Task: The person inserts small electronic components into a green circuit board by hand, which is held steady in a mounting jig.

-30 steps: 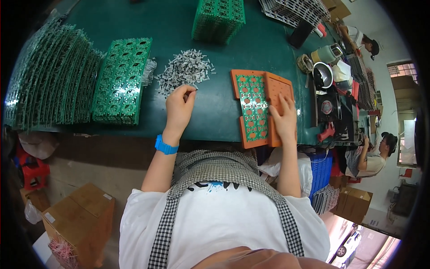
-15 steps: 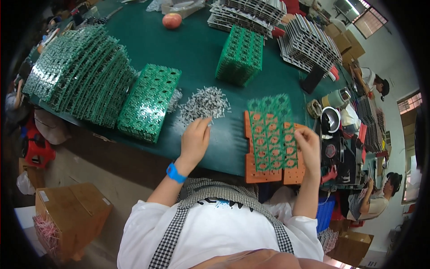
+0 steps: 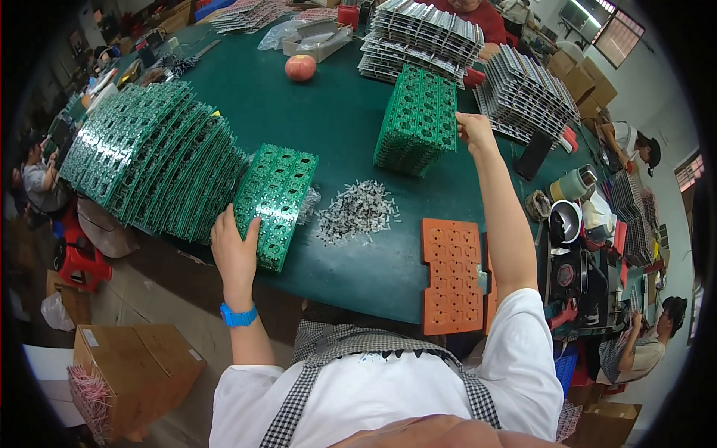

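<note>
My left hand (image 3: 235,250) is at the near-left edge of a stack of green circuit board panels (image 3: 278,196), thumb and fingers spread against it. Stretched forward, my right hand (image 3: 474,131) pinches the right edge of a panel on another stack of green circuit board panels (image 3: 414,112) farther back. Between the two stacks lies a loose pile of small white and dark parts (image 3: 358,213). An orange jig plate (image 3: 452,276) with rows of holes sits bare at the table's near edge; a second orange plate beside it is partly hidden by my right arm.
A long leaning row of green panels (image 3: 142,157) fills the left of the table. White-edged panel stacks (image 3: 422,41) stand at the back. A red apple (image 3: 300,68), a black box-like object (image 3: 533,155) and a metal bowl (image 3: 565,221) are around. Co-workers sit nearby.
My right hand has moved forward from the orange plates to the far stack, and the panel over the plates is gone from there. My left hand has gone from the parts pile to the left stack.
</note>
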### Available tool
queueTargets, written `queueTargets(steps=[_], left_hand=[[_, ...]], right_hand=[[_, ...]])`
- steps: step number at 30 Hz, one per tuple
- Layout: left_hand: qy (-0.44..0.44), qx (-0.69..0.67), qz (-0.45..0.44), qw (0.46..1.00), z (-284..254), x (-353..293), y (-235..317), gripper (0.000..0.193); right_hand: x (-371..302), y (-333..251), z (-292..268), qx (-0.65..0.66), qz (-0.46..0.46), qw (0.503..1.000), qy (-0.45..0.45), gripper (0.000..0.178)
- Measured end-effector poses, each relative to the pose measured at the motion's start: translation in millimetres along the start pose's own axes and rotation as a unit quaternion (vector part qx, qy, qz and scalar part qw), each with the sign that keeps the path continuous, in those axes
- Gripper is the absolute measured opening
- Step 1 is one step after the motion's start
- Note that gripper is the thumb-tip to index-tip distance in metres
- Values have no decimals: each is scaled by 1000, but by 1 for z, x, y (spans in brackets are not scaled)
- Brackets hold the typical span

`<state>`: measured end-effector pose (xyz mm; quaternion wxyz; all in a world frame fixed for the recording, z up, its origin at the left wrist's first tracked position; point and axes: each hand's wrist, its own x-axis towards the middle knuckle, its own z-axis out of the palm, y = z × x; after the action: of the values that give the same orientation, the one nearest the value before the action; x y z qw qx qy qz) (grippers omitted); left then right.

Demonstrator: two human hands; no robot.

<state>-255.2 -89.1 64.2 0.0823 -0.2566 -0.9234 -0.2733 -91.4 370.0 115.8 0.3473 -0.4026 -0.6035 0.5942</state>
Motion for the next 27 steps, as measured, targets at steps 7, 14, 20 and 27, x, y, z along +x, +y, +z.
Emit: queueTargets(steps=[7, 14, 20, 27], left_hand=[[1, 6, -11, 1000, 1, 3, -1, 62], [9, 9, 9, 1000, 0, 3, -2, 58], [-4, -1, -3, 1000, -3, 5, 0, 53], [93, 47, 59, 993, -13, 9, 9, 40]], right_hand=[[6, 6, 8, -23, 16, 999, 32, 13], [4, 10, 11, -26, 11, 997, 70, 19], [-43, 10, -15, -6, -52, 997, 60, 34], [-240, 91, -102, -430, -213, 877, -15, 32]])
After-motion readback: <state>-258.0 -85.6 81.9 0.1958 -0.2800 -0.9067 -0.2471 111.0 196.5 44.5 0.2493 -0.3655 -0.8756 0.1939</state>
